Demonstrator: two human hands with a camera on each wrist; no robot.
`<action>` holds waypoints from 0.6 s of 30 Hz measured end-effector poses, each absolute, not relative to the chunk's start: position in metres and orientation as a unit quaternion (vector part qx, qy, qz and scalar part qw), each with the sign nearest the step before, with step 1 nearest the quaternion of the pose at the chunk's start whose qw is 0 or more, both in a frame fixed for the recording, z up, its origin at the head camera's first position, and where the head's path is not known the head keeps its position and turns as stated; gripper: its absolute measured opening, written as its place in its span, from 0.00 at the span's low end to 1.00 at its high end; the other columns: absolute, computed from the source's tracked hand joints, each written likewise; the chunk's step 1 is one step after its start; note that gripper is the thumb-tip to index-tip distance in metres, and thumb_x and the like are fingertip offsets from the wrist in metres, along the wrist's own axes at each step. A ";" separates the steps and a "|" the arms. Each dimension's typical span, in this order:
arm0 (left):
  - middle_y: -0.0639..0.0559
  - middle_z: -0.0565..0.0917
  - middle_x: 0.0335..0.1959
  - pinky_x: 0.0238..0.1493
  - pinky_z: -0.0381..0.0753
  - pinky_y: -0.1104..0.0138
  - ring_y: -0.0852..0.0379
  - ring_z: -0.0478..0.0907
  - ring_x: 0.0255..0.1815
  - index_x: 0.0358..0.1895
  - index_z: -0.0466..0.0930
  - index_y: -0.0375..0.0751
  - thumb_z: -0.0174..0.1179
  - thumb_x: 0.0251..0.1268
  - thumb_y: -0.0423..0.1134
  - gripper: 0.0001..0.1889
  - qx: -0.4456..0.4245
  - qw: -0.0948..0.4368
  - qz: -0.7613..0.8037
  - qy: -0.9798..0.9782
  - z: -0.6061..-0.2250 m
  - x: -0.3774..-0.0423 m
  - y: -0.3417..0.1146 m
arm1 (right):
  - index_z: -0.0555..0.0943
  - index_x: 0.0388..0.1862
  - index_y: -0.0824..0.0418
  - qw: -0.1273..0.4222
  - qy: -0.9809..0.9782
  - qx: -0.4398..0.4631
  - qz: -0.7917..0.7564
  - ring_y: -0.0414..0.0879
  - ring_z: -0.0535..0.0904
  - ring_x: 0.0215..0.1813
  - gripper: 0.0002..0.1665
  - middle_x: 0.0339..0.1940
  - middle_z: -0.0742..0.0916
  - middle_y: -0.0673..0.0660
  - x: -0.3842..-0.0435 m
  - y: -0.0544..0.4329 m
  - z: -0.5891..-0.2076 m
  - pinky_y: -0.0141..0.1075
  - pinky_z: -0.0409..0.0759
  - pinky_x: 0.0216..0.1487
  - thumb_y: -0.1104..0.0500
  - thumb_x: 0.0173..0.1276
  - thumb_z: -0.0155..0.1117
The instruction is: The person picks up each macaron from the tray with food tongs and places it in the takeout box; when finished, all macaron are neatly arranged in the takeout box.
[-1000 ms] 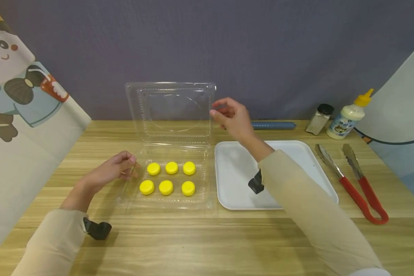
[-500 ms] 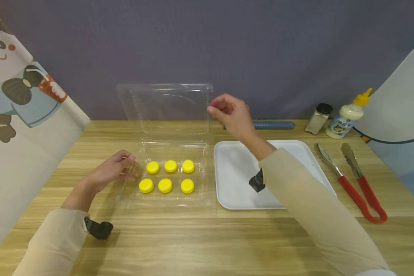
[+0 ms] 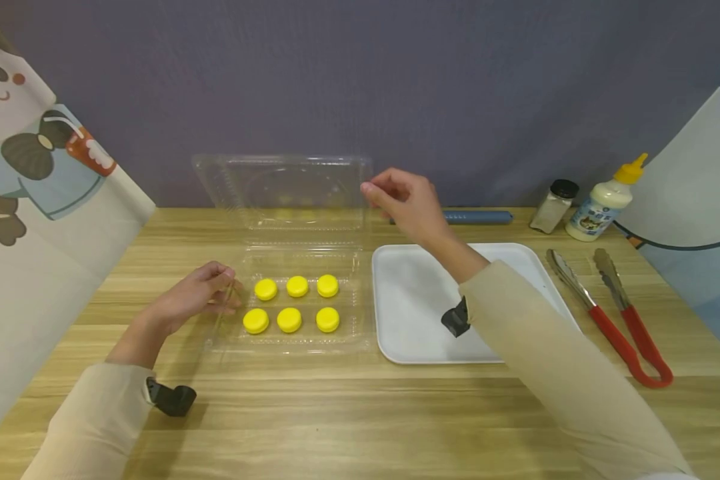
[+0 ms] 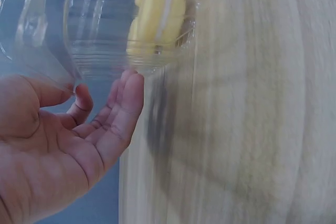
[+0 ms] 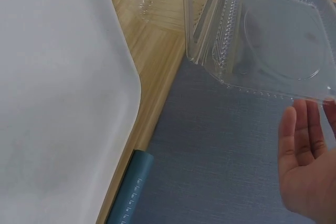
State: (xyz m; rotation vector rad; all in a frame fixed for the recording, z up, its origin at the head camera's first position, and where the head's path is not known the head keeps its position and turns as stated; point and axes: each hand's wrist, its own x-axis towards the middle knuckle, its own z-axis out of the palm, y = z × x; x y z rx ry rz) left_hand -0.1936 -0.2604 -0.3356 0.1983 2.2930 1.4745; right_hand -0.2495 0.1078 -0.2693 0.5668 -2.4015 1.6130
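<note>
A hinged clear plastic container sits on the table, with several yellow macarons in two rows inside. Its lid stands raised behind the base, leaning a little forward. My left hand pinches the left rim of the base between thumb and index finger; the other fingers extend below it, as the left wrist view shows. At the lid's upper right edge, my right hand pinches the plastic. In the right wrist view, the lid meets the fingertips at one corner, where the thumb is partly cut off.
A white tray lies right of the container, under my right forearm. Behind it is a blue rod-like item. Farther right are red-handled tongs, a black-capped jar and a yellow-topped squeeze bottle. A dark wall closes the back.
The lid has tipped forward, its top edge coming lower and toward me, with yellow reflections now on it. My right hand has stayed at its edge; the left hand has barely moved.
</note>
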 end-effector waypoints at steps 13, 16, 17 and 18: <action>0.28 0.69 0.66 0.52 0.82 0.64 0.48 0.81 0.54 0.69 0.60 0.24 0.35 0.87 0.44 0.25 0.090 0.212 0.500 0.835 -0.337 -0.191 -0.277 | 0.87 0.47 0.58 0.057 -0.849 0.257 0.457 0.46 0.82 0.45 0.12 0.43 0.88 0.53 -0.229 0.129 -0.272 0.45 0.80 0.48 0.52 0.73 0.68; 0.28 0.70 0.66 0.52 0.82 0.64 0.48 0.81 0.54 0.70 0.61 0.23 0.31 0.87 0.46 0.27 0.093 0.215 0.507 0.829 -0.337 -0.189 -0.281 | 0.87 0.45 0.57 0.037 -0.850 0.277 0.448 0.45 0.82 0.44 0.09 0.41 0.88 0.53 -0.220 0.132 -0.273 0.46 0.80 0.46 0.54 0.71 0.70; 0.27 0.70 0.66 0.52 0.82 0.64 0.48 0.81 0.54 0.70 0.61 0.23 0.30 0.87 0.47 0.28 0.095 0.215 0.509 0.828 -0.338 -0.187 -0.282 | 0.87 0.44 0.57 0.032 -0.850 0.283 0.443 0.45 0.82 0.44 0.08 0.40 0.88 0.53 -0.217 0.133 -0.273 0.46 0.80 0.45 0.54 0.70 0.71; 0.27 0.70 0.66 0.52 0.82 0.64 0.47 0.80 0.55 0.70 0.61 0.23 0.29 0.87 0.48 0.30 0.095 0.215 0.510 0.827 -0.338 -0.186 -0.283 | 0.87 0.43 0.56 0.027 -0.851 0.290 0.436 0.44 0.82 0.44 0.08 0.39 0.88 0.52 -0.214 0.133 -0.274 0.46 0.81 0.44 0.55 0.70 0.72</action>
